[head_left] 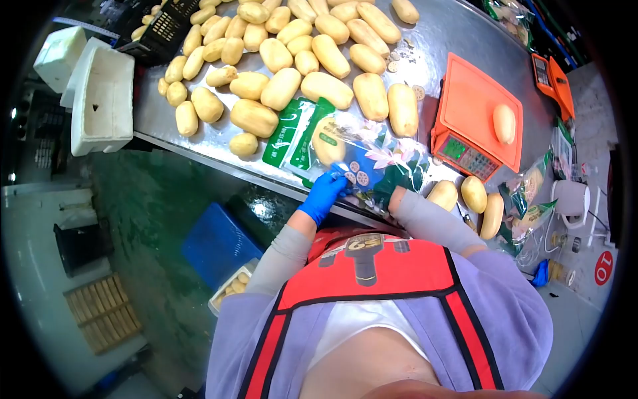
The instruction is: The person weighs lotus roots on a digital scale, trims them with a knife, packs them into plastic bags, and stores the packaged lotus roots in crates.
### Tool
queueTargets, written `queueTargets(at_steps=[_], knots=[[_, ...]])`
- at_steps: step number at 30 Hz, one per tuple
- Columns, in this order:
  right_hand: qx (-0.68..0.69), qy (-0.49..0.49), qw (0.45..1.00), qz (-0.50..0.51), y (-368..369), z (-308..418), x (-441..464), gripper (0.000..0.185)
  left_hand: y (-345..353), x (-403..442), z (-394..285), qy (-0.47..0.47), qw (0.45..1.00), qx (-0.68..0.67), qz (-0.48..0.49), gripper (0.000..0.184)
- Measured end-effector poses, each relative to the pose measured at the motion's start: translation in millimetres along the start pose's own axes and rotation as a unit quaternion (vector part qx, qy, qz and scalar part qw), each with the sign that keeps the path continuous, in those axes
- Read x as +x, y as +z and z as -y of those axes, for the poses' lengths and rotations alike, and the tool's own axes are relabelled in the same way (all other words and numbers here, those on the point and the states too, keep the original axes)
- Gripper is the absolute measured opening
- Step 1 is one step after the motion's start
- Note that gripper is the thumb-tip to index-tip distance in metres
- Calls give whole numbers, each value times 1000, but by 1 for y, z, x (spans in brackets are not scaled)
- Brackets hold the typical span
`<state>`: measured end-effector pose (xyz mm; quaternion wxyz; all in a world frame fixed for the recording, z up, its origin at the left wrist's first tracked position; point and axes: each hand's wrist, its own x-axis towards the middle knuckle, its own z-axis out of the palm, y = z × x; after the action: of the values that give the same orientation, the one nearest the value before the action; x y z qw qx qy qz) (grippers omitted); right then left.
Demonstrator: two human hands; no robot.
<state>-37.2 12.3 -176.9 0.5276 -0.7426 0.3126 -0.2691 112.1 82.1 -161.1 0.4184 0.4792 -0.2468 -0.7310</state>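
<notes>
Printed bag [392, 156] lies left of the orange scale [473, 110], near the desk's [156, 120] front edge, its lower rim by that edge.

Going left to right, the foam box [103, 103] is farthest left of the scale, beyond the desk's left end, its wall close to the corner. The black crate [166, 30] is nearer the scale, at the desk's far-left corner. Below the front edge, left of the scale, the blue tub [219, 246] sits on the green floor [156, 199]. Peeled roots [254, 118] crowd the desk left of the scale, some touching, with narrow gaps between others. Green-and-white packets [292, 136] overlap the bag's left side.

The blue-gloved left hand [323, 194] has its fingers curled closed on the bag's lower left edge, left of the scale. The right hand [397, 197] is nearer the scale, mostly hidden by the bag; its opening and hold cannot be told.

One root [504, 124] lies on the scale's pan, toward its right side. Three roots [474, 195] lie between the scale and the front edge, leaving a tight passage. Filled packs [531, 183] are right of the scale.
</notes>
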Motion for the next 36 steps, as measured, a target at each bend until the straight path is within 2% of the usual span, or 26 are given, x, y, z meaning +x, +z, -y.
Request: queueTargets(at_steps=[1, 4, 5, 6, 7, 8, 9, 10, 11, 12, 13, 14, 16, 18, 23, 24, 25, 27, 29, 30, 31, 32, 33, 34, 35, 36], knots=[[-38, 5, 997, 64, -3, -6, 8, 41, -2, 0, 1, -1, 1000, -1, 1, 16], [-140, 13, 984, 107, -17, 77, 24, 38, -17, 3, 1, 19, 1000, 21, -4, 19], [-284, 26, 951, 117, -22, 100, 30, 35, -13, 0, -5, 18, 1000, 21, -1, 19], [-285, 28, 951, 115, -21, 88, 30, 35, -9, -4, -12, 9, 1000, 15, -16, 20], [53, 81, 990, 100, -19, 64, 29, 34, -7, -6, -17, -2, 999, 10, -32, 20], [387, 124, 911, 71, -20, 56, 29, 33, -13, -3, -13, -17, 999, 26, -20, 21], [388, 126, 910, 69, -24, 48, 30, 33, -17, -1, -9, -20, 999, 25, -20, 21], [52, 44, 991, 111, -26, 42, 31, 32, -21, 0, -4, -2, 999, 30, -22, 22], [-290, -44, 945, 142, -26, 40, 30, 31, -21, -3, -5, 16, 999, 35, -25, 22], [-296, -124, 943, 91, -22, 41, 32, 28, -18, -4, -6, -13, 997, -51, -51, 22], [-294, -122, 944, 91, -16, 28, 29, 28, -16, -5, -8, -16, 997, -50, -51, 22], [9, -19, 997, 74, -10, 23, 26, 30, -13, -7, -11, -22, 998, -34, -48, 21], [-201, -32, 966, 157, -11, 10, 34, 28, -10, -9, -13, -30, 998, -19, -45, 20], [-177, -22, 974, 142, -7, 10, 29, 27, -11, -9, -14, 14, 996, 87, -13, 21], [-70, 0, 993, 95, -6, 7, 28, 26, -18, -9, -6, 66, 990, 121, -22, 18], [-47, 7, 996, 82, -9, 4, 28, 26, -22, -5, 0, 101, 980, 172, -21, 16], [-30, 19, 997, 66, -11, -3, 26, 26, -29, 1, 3, 168, 930, 326, 11, 10], [-1, 58, 998, 31, -14, -21, 15, 27, -33, 3, -2, 289, 786, 547, 19, 15], [-44, 89, 995, 23, -20, -45, -5, 27, -39, 4, 5, 235, 832, 502, -7, 14], [-194, 34, 980, 40, -37, -30, -22, 25, -31, 0, -2, 115, 954, 274, -35, 9], [-339, -24, 939, 41, -53, -14, -40, 23, -27, -2, -5, -20, 997, 27, -63, 9], [-136, 130, 981, 49, -91, 56, -47, 21, -27, -2, -5, -20, 998, 30, -58, 9], [-19, 100, 992, -78, -111, 65, -65, 23, -27, -2, -4, -15, 997, 51, -61, 12], [165, 104, 954, -226, -130, 41, -90, 18, -28, -3, -4, -12, 995, 73, -66, 17], [70, 127, 890, -432, -152, 63, -99, 15, -29, -4, -4, -14, 995, 77, -63, 17], [74, 88, 839, -531, -179, 61, -105, 19, -28, -5, -5, -13, 995, 73, -67, 17]])
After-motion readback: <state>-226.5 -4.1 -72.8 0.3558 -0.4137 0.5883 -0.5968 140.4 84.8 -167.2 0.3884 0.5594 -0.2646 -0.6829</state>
